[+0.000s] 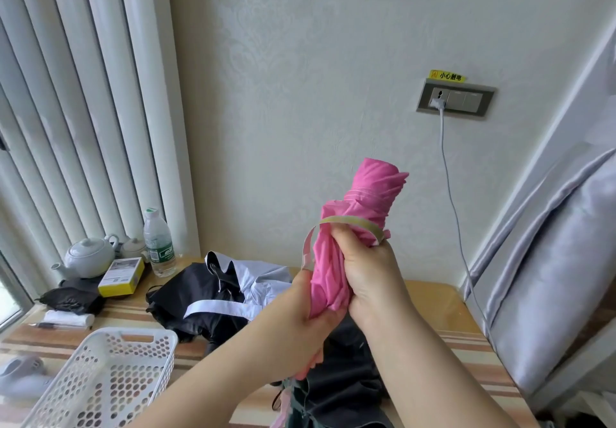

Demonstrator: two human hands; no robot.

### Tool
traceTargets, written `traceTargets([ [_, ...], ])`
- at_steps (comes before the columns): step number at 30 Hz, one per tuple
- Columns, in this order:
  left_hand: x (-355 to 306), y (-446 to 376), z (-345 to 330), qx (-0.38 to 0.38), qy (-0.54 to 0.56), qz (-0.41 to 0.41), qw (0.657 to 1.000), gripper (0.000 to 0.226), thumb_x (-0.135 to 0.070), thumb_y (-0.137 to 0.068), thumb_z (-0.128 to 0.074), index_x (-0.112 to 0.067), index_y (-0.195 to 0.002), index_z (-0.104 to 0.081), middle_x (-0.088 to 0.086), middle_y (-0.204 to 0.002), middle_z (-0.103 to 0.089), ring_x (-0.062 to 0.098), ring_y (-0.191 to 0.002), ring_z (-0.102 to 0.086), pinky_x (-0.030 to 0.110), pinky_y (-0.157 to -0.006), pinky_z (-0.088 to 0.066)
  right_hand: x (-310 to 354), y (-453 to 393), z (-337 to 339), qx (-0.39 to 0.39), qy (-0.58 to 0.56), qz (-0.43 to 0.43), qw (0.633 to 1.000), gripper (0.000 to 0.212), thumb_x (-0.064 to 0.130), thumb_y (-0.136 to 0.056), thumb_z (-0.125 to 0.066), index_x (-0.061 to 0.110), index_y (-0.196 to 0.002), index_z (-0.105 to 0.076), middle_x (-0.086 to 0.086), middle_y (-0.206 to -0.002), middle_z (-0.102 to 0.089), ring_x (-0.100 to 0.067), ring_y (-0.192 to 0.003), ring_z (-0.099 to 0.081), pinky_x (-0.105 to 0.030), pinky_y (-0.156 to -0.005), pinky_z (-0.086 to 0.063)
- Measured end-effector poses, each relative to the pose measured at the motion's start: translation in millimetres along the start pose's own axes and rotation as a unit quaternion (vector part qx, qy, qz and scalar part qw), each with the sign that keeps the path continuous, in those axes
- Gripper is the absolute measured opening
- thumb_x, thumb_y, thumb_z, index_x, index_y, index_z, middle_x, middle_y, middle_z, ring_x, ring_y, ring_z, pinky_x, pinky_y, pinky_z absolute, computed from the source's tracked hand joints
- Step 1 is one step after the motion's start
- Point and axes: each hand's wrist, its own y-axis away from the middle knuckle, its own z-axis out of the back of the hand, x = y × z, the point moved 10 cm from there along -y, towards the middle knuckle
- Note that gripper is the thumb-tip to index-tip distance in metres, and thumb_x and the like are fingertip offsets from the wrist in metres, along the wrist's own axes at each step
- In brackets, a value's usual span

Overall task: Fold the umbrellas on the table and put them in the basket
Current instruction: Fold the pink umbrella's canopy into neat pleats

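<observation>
A pink umbrella (366,207), rolled up and collapsed, stands tilted above the table in both my hands. My right hand (370,277) grips its middle, and the closing strap loops over my fingers. My left hand (300,314) clasps the lower end near the handle. A black and light-grey umbrella (216,294) lies unfolded and crumpled on the striped table (433,314) behind my hands. Another dark umbrella (343,384) lies under my forearms. The white perforated basket (100,381) sits at the front left, with nothing in it.
At the back left stand a white teapot (88,257), a water bottle (159,244), a yellow box (121,276), a small black bundle (71,299) and a rolled white cloth (68,319). A charger cable (450,187) hangs from the wall socket. A grey padded chair (560,261) is at the right.
</observation>
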Motion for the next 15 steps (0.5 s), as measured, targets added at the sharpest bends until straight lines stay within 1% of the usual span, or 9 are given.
traceTargets([
  [2, -3, -3, 7, -0.07, -0.166, -0.017, 0.984, 0.027, -0.033, -0.096, -0.05, -0.02, -0.087, -0.029, -0.006, -0.064, -0.047, 0.007, -0.05, -0.042, 0.017, -0.045, -0.034, -4, -2, 0, -0.018, 0.024, 0.001, 1.0, 0.019, 0.023, -0.077, -0.079, 0.01, -0.088, -0.071, -0.004, -0.075, -0.073, -0.017, -0.07, -0.072, -0.034, -0.068, -0.06],
  [4, -4, -2, 9, -0.115, -0.284, -0.015, 0.952, 0.033, -0.026, -0.09, -0.058, -0.017, -0.086, -0.026, -0.008, -0.064, -0.04, 0.006, -0.049, -0.044, 0.02, -0.037, -0.026, -8, -3, -3, -0.022, 0.045, 0.001, 0.999, 0.013, 0.027, -0.073, -0.082, 0.019, -0.078, -0.073, -0.001, -0.073, -0.073, -0.021, -0.074, -0.071, -0.045, -0.079, -0.059],
  [5, -4, -2, 2, -0.11, -0.345, -0.029, 0.932, 0.042, -0.018, -0.075, -0.071, -0.015, -0.085, -0.031, -0.006, -0.061, -0.041, 0.009, -0.044, -0.047, 0.018, -0.032, -0.013, -8, -1, -4, -0.024, 0.048, 0.001, 0.999, 0.011, 0.024, -0.073, -0.082, 0.021, -0.074, -0.071, 0.003, -0.071, -0.072, -0.02, -0.073, -0.07, -0.046, -0.08, -0.058],
  [6, -10, 3, -5, -0.108, -0.383, -0.06, 0.916, 0.049, -0.006, -0.052, -0.075, -0.013, -0.08, -0.035, -0.003, -0.054, -0.043, 0.013, -0.035, -0.047, 0.013, -0.034, -0.006, -10, -1, -4, -0.029, 0.046, 0.001, 0.999, 0.013, 0.021, -0.074, -0.081, 0.021, -0.076, -0.069, 0.003, -0.07, -0.069, -0.02, -0.073, -0.068, -0.045, -0.08, -0.058],
  [7, -12, 7, -11, -0.096, -0.415, -0.077, 0.901, 0.049, 0.0, -0.041, -0.067, -0.013, -0.077, -0.036, 0.0, -0.049, -0.043, 0.016, -0.028, -0.045, 0.012, -0.035, -0.007, -11, 0, -3, -0.036, 0.046, -0.001, 0.998, 0.016, 0.019, -0.076, -0.08, 0.02, -0.083, -0.066, 0.002, -0.072, -0.067, -0.021, -0.073, -0.067, -0.042, -0.078, -0.058],
  [8, -10, 8, -16, -0.087, -0.422, -0.082, 0.899, 0.048, -0.001, -0.042, -0.062, -0.014, -0.078, -0.034, 0.001, -0.051, -0.044, 0.019, -0.029, -0.047, 0.014, -0.034, -0.01, -12, 0, 0, -0.042, 0.05, -0.003, 0.998, 0.018, 0.016, -0.078, -0.078, 0.015, -0.089, -0.063, 0.002, -0.073, -0.065, -0.02, -0.072, -0.065, -0.038, -0.075, -0.057],
  [11, 0, 4, -2, -0.09, -0.298, -0.034, 0.95, 0.034, -0.023, -0.08, -0.059, -0.018, -0.092, -0.028, -0.008, -0.075, -0.046, 0.018, -0.065, -0.056, 0.02, -0.043, -0.029, -10, 1, 6, -0.046, 0.082, -0.005, 0.996, 0.015, 0.014, -0.082, -0.071, 0.01, -0.093, -0.062, 0.002, -0.069, -0.064, -0.017, -0.066, -0.063, -0.032, -0.067, -0.054],
  [13, 17, -1, 0, -0.008, -0.115, 0.024, 0.993, 0.041, -0.041, -0.076, -0.067, -0.025, -0.103, -0.04, -0.01, -0.084, -0.059, 0.009, -0.074, -0.059, 0.014, -0.06, -0.043, -7, 1, 9, -0.039, 0.088, -0.005, 0.995, 0.016, 0.015, -0.081, -0.072, 0.01, -0.093, -0.064, 0.001, -0.069, -0.066, -0.018, -0.066, -0.065, -0.035, -0.069, -0.056],
  [15, 27, 0, -6, 0.072, 0.099, 0.087, 0.989, 0.058, -0.053, -0.058, -0.075, -0.032, -0.107, -0.053, -0.006, -0.096, -0.07, 0.011, -0.087, -0.067, 0.03, -0.084, -0.055, -5, 3, 4, -0.006, 0.066, -0.013, 0.998, 0.014, 0.014, -0.081, -0.073, 0.008, -0.09, -0.064, -0.001, -0.068, -0.065, -0.018, -0.064, -0.065, -0.032, -0.062, -0.054],
])
